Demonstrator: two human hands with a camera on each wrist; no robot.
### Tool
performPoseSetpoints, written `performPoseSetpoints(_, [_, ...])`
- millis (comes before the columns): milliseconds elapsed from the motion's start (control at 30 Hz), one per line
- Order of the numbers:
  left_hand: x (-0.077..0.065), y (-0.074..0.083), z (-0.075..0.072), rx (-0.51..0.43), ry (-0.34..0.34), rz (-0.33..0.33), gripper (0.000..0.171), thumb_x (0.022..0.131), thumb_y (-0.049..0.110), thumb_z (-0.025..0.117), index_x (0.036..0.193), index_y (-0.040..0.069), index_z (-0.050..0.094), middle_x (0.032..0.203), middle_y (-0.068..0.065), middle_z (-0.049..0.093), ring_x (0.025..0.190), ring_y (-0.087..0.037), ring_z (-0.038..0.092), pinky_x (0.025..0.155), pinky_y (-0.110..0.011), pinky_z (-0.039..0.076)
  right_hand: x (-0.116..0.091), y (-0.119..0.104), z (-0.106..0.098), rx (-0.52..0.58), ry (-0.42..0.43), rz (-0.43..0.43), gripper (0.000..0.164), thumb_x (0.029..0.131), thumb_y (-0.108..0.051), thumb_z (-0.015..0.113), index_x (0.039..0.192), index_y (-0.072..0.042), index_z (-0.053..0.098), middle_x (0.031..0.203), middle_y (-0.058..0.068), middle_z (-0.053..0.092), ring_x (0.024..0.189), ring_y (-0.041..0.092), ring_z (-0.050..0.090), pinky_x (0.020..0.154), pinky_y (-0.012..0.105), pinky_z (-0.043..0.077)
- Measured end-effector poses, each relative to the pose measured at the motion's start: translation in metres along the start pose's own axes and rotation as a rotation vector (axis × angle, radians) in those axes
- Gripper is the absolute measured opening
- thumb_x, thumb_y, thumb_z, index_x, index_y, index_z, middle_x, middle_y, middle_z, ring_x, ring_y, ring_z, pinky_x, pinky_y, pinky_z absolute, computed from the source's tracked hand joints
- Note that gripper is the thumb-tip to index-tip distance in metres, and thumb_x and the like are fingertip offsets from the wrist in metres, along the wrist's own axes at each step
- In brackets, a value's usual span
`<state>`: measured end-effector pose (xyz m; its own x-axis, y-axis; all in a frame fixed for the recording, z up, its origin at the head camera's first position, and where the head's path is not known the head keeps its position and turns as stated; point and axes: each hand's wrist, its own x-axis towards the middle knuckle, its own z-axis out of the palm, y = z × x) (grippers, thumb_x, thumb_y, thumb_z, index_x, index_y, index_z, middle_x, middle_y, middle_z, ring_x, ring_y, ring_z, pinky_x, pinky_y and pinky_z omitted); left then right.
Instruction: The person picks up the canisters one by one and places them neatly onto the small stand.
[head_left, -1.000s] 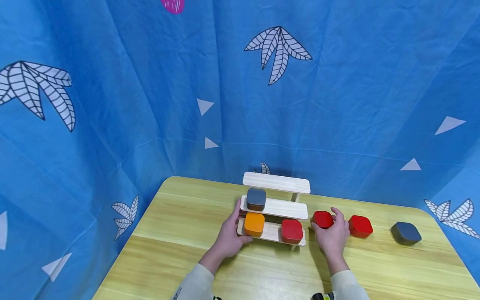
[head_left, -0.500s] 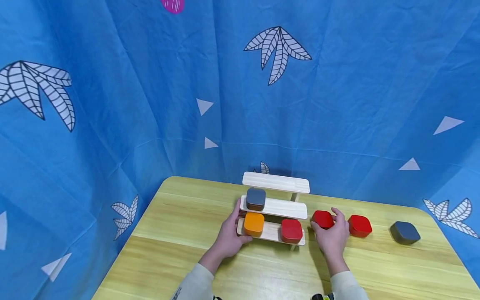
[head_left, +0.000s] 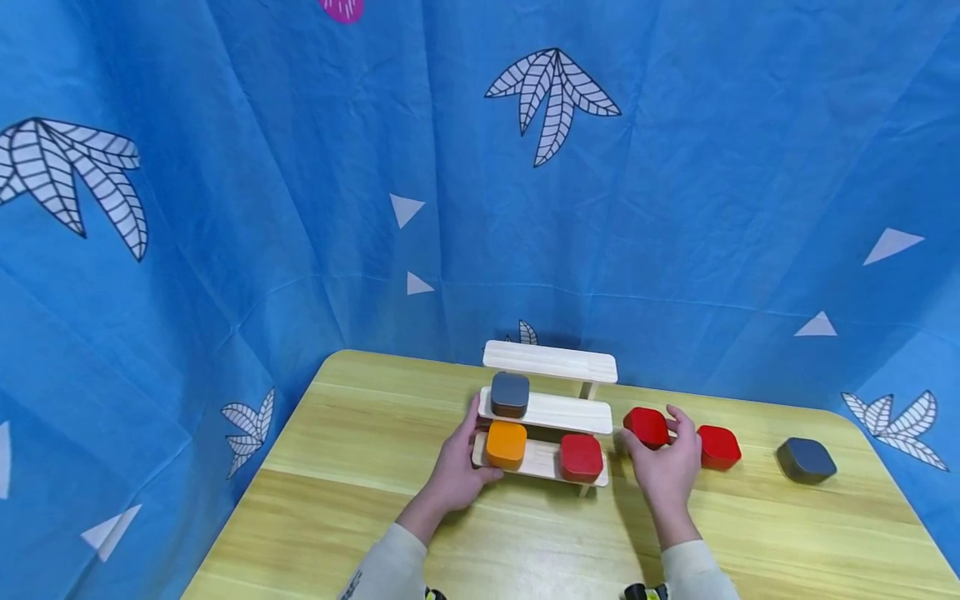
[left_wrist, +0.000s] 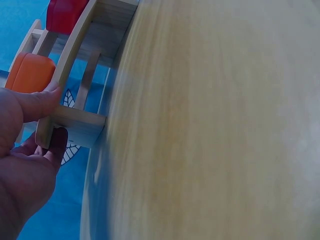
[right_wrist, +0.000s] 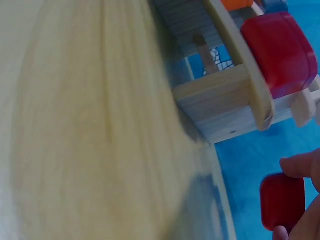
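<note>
A small three-tier wooden stand (head_left: 542, 458) has its bottom board's left end gripped by my left hand (head_left: 456, 468). In the left wrist view the thumb (left_wrist: 42, 102) lies on top of that board, with fingers curled beneath. An orange rounded-square box (head_left: 506, 445) and a red rounded-square box (head_left: 581, 458) sit on the bottom tier. On the middle tier, at the left, is a dark grey box (head_left: 510, 394). Right of the stand, my right hand (head_left: 667, 467) pinches another red box (head_left: 647, 427) between thumb and fingers, its top tilted towards me.
Just right of my right hand, another red box (head_left: 718, 447) stands on the wooden table (head_left: 555, 550). Farther right is a dark grey box (head_left: 806, 461). A blue patterned curtain (head_left: 675, 208) hangs behind the table and along its left side.
My right hand has raised and tilted the pinched red box slightly beside the stand. The left hand keeps its grip on the bottom board. The whole head view has shifted a little.
</note>
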<state>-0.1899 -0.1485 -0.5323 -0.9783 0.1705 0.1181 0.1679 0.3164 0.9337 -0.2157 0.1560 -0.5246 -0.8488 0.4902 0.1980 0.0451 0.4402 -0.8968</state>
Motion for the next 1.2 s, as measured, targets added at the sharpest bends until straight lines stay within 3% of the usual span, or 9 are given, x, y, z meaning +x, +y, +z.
performPoseSetpoints(400, [0.0, 0.0, -0.001, 0.021, -0.001, 0.005, 0.125, 0.076, -0.012, 0.08, 0.161, 0.034, 0.0, 0.148, -0.001, 0.044, 0.134, -0.023, 0.044, 0.106, -0.038, 0.041, -0.005, -0.025, -0.008, 0.053, 0.064, -0.051, 0.076, 0.076, -0.017, 0.088, 0.141, -0.009, 0.05, 0.13, 0.014, 0.056, 0.102, 0.029, 0.052, 0.074, 0.034, 0.045])
performPoseSetpoints(633, [0.0, 0.0, -0.001, 0.016, 0.001, 0.008, 0.126, 0.075, -0.013, 0.08, 0.161, 0.034, 0.0, 0.148, -0.002, 0.045, 0.133, -0.023, 0.045, 0.104, -0.037, 0.043, -0.008, -0.034, -0.01, 0.11, 0.089, -0.081, 0.075, 0.075, -0.016, 0.089, 0.139, -0.008, 0.052, 0.127, 0.013, 0.058, 0.103, 0.026, 0.054, 0.072, 0.029, 0.044])
performPoseSetpoints(967, [-0.001, 0.001, 0.0, 0.031, 0.009, 0.005, 0.128, 0.074, -0.012, 0.081, 0.16, 0.037, 0.0, 0.149, 0.0, 0.044, 0.136, -0.025, 0.042, 0.108, -0.041, 0.039, -0.012, -0.043, -0.011, 0.12, 0.059, -0.04, 0.077, 0.075, -0.022, 0.089, 0.141, -0.012, 0.051, 0.129, 0.008, 0.058, 0.103, 0.023, 0.054, 0.075, 0.024, 0.045])
performPoseSetpoints(1200, [-0.002, 0.002, 0.0, 0.028, 0.011, 0.001, 0.127, 0.075, -0.012, 0.081, 0.161, 0.037, 0.001, 0.149, -0.001, 0.043, 0.134, -0.027, 0.045, 0.105, -0.04, 0.043, -0.015, -0.048, -0.011, 0.13, 0.036, -0.03, 0.078, 0.076, -0.025, 0.09, 0.141, -0.013, 0.05, 0.129, 0.008, 0.058, 0.106, 0.023, 0.054, 0.077, 0.025, 0.046])
